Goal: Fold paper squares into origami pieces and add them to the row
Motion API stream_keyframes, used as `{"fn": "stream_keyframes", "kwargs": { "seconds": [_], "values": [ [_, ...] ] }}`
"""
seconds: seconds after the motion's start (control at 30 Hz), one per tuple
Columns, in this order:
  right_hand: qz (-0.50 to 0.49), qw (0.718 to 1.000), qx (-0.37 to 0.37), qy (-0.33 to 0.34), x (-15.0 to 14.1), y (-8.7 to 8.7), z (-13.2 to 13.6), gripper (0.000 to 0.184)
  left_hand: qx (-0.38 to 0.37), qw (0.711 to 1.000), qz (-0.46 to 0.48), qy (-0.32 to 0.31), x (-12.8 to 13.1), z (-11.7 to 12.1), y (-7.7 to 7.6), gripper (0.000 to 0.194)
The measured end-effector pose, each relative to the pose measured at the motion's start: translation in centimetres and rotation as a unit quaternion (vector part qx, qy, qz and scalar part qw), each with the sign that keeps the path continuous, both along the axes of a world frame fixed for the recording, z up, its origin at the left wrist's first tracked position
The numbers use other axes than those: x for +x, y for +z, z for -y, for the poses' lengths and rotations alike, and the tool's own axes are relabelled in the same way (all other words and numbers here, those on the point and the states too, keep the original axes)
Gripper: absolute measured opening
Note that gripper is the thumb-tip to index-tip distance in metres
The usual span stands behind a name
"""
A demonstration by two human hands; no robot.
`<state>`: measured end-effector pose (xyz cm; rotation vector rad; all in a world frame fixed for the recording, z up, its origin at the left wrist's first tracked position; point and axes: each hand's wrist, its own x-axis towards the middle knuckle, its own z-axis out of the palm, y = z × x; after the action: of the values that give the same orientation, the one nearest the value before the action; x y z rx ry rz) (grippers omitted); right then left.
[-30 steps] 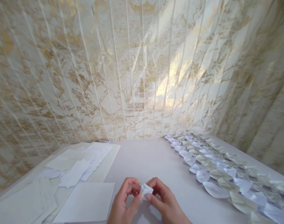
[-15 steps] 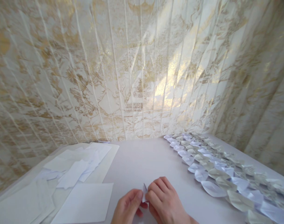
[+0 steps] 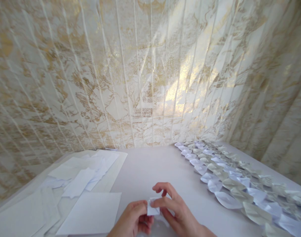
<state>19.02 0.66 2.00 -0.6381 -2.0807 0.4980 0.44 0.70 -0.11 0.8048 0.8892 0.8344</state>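
Observation:
A small folded white paper piece is pinched between both my hands just above the pale table, near its front edge. My left hand grips its left side with curled fingers. On the piece's right side my right hand holds it between thumb and fingers, the index finger arched over the top. The lower part of the paper is hidden behind my fingers.
Flat white paper sheets and a loose pile of smaller sheets lie to the left. Rows of several folded paper boats cover the table's right side. A gold-patterned curtain hangs behind the table.
Both hands dropped toward the front edge, then rose slightly. The paper piece has been turned and refolded between my fingers, and my right index finger has lifted over it.

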Motion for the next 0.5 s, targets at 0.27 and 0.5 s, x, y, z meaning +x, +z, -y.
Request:
{"fn": "stream_keyframes", "kwargs": {
  "seconds": [0.27,0.5],
  "values": [
    [-0.029,0.996,-0.085,0.006,0.18,-0.47,-0.28,0.014,-0.025,0.999,0.022,0.020,0.09,-0.24,0.26,0.048],
    [-0.023,0.999,-0.042,0.000,0.01,-0.47,-0.35,0.014,0.031,0.997,0.011,0.067,0.26,0.45,0.02,0.046]
  ]
}}
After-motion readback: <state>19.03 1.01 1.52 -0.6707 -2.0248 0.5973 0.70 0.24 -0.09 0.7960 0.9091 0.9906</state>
